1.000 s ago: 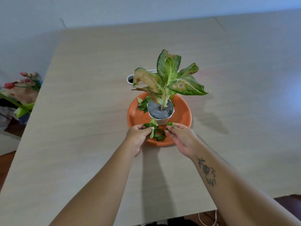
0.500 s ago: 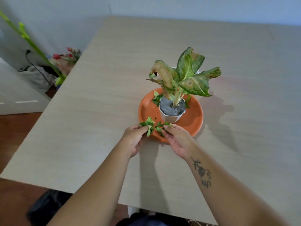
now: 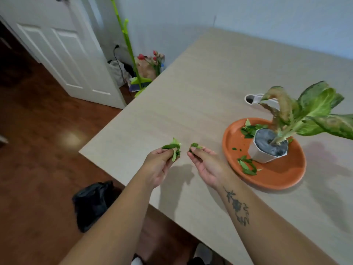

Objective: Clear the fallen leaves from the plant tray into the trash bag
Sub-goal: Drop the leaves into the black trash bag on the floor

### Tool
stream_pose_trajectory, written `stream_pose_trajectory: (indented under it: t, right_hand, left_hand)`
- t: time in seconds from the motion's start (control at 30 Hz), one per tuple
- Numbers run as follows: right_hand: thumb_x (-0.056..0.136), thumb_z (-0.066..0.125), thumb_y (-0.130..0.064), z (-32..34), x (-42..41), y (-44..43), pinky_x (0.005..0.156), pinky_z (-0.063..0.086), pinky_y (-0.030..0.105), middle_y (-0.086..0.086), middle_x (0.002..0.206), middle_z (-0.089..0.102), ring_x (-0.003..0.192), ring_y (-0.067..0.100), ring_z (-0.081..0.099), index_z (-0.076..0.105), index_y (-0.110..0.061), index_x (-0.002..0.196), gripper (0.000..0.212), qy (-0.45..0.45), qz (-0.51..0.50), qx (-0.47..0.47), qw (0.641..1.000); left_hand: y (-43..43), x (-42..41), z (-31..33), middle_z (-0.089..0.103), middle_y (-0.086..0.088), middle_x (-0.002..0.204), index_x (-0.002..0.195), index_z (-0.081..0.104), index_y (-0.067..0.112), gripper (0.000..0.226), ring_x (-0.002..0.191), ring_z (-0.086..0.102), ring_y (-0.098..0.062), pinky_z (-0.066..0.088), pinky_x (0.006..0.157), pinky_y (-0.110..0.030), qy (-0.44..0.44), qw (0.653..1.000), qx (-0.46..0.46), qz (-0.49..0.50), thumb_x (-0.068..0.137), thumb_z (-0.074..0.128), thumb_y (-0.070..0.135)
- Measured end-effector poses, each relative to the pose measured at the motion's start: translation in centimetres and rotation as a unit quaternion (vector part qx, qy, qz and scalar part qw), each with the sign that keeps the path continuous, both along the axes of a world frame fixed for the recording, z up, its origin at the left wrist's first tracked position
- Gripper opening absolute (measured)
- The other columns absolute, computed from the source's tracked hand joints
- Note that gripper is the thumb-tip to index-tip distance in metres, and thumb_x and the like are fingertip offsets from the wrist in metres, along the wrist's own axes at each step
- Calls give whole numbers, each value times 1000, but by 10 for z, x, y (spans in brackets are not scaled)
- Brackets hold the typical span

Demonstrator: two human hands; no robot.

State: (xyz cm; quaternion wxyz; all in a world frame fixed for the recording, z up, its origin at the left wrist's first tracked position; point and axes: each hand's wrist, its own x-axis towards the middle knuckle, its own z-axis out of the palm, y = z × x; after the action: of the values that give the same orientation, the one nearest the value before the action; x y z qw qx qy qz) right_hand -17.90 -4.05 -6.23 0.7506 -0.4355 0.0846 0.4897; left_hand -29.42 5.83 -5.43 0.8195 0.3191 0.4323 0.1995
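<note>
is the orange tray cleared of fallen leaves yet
No, loose green leaves still lie on the orange tray in front of the white pot, with another clump behind it.

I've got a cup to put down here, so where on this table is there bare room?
The table is bare from its left edge across to the orange tray, and along the wall behind it. It is crowded at the tray: the potted plant, loose leaves, and a white object just behind.

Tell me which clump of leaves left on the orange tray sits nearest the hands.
The front clump, lying before the white pot at the tray's near edge; the other clump lies behind the pot.
</note>
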Motion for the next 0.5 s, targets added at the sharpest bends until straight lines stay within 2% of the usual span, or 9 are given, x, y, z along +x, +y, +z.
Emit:
stream_pose_trajectory:
  t: [0.1, 0.2, 0.3, 0.5]
  right_hand:
    - [87, 57, 9, 4, -36, 40, 79, 59, 25, 10, 81, 65, 78, 14, 68, 62, 2, 84, 9, 7, 27, 8, 1000]
    - [87, 58, 8, 4, -74, 76, 73, 59, 23, 11, 84, 65, 84, 17, 66, 62, 3, 88, 6, 14, 46, 14, 999]
    - [87, 58, 8, 3, -123, 116, 71, 59, 22, 11, 85, 65, 84, 17, 66, 62, 3, 88, 7, 24, 70, 12, 997]
    - [87, 58, 8, 4, -225, 195, 75, 60, 24, 11, 84, 66, 84, 15, 66, 63, 4, 87, 6, 32, 123, 5, 992]
  left_hand:
    - [25, -37, 5, 70, -12, 86, 99, 65, -8, 13, 73, 70, -13, 58, 72, -18, -22, 999, -7, 30, 89, 61, -2]
    - [51, -80, 9, 70, -11, 83, 90, 66, -3, 5, 73, 69, -13, 58, 75, -18, -21, 998, -11, 62, 87, 64, 0]
    - [87, -139, 9, 70, -11, 83, 97, 66, -5, 13, 75, 70, -13, 58, 76, -19, -21, 995, -11, 93, 86, 66, 3]
    - [149, -259, -3, 73, -10, 86, 97, 67, -2, 9, 80, 71, -13, 58, 78, -21, -37, 985, -28, 169, 88, 63, -1]
